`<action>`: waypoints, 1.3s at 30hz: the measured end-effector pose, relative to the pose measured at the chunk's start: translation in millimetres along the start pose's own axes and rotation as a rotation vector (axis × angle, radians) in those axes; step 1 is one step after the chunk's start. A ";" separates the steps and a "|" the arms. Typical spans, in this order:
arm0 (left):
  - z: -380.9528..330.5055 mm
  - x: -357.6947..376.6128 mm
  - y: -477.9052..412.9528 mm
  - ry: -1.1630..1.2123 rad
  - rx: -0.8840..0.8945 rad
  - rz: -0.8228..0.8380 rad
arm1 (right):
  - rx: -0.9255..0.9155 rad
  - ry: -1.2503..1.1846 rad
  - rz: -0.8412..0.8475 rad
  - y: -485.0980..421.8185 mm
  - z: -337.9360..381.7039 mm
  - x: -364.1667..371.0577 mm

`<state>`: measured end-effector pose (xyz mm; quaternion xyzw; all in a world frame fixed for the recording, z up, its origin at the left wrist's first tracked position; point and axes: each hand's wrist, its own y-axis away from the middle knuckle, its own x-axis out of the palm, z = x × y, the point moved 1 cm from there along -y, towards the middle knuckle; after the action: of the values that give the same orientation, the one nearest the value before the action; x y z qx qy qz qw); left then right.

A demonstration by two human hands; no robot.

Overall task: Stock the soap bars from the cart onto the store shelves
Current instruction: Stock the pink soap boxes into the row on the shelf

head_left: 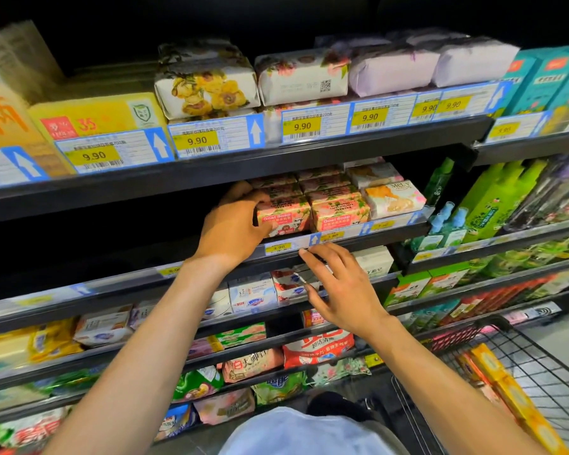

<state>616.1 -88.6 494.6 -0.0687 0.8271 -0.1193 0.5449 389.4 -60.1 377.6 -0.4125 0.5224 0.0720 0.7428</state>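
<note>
- Dark store shelves (pixel 243 172) fill our view, with yellow 9.90 price tags (pixel 302 126) along the rails.
- On the top shelf we see flowered bars (pixel 207 90) lying side by side.
- On the middle shelf, pink Goat Soap packs are stacked in two rows that run back from the rail.
- Our left hand (pixel 234 224) grips the front left soap bar (pixel 286 213) by its left end, fingers over the top and thumb on the front face.
- That soap bar sits at the shelf's front edge, touching its neighbour (pixel 340 215) on the right.
- Our right hand (pixel 342 287) holds nothing. Its fingers are straight and spread, in front of the rail just below the soap. We cannot tell whether it touches the rail.
- At lower right we see the wire cart (pixel 546 376), with long yellow boxes (pixel 503 385) lying in it.
- Lower shelves hold more packs, too blurred for us to read.
</note>
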 end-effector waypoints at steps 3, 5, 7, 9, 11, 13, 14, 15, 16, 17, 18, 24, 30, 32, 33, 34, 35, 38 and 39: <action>-2.9 -3.6 8.8 -0.095 -0.032 0.014 | 0.007 0.035 0.042 4.5 7.0 -10.3; -8.5 -6.2 21.6 -0.096 0.059 -0.054 | 0.048 0.048 0.043 15.6 10.1 -20.0; -19.2 -5.8 39.1 -0.010 0.274 -0.155 | 0.128 0.045 0.044 35.1 9.2 -28.8; -34.4 2.6 55.1 0.080 0.463 -0.182 | 0.217 0.045 0.051 61.6 3.9 -36.9; -53.2 20.8 67.2 0.143 0.569 -0.120 | 0.316 0.073 0.074 93.2 -4.0 -45.2; -73.3 47.2 76.2 0.202 0.639 -0.034 | 0.431 0.096 0.101 127.3 -12.2 -55.0; -83.9 61.7 79.2 0.225 0.667 0.015 | 0.486 0.101 0.109 144.3 -16.4 -60.0; -95.7 77.3 81.5 0.244 0.691 0.071 | 0.537 0.107 0.114 162.1 -21.3 -64.5; -107.3 93.5 82.8 0.255 0.711 0.133 | 0.585 0.114 0.118 180.0 -26.4 -68.2; -119.3 110.5 83.6 0.260 0.730 0.196 | 0.639 0.115 0.125 197.5 -31.1 -72.3; -131.6 128.1 83.9 0.263 0.748 0.256 | 0.700 0.113 0.131 215.2 -35.5 -76.6; -212.7 226.4 86.4 0.305 0.838 0.541 | 1.086 0.091 0.162 319.8 -62.9 -91.8; -297.3 330.1 90.1 0.311 0.768 0.768 | 1.307 0.014 0.170 406.5 -116.8 -93.1; -321.2 363.8 86.0 0.297 0.696 0.805 | 1.353 -0.028 0.175 428.9 -140.3 -86.8; -331.2 380.4 82.8 0.300 0.655 0.823 | 1.375 -0.051 0.185 439.3 -152.2 -80.6; -340.0 397.8 78.7 0.304 0.619 0.841 | 1.389 -0.069 0.198 449.6 -163.9 -72.3; -347.9 417.7 74.1 0.312 0.602 0.847 | 1.396 -0.083 0.211 458.7 -177.6 -62.6; -354.0 480.2 60.9 0.319 0.602 0.832 | 1.407 -0.134 0.248 484.6 -219.1 -24.6; -353.9 499.8 57.8 0.320 0.604 0.834 | 1.413 -0.151 0.271 491.8 -231.9 -11.1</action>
<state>94.0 -111.3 170.2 0.4442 0.7857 -0.1344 0.4089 -46.3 103.2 96.0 0.2407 0.4379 -0.1632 0.8507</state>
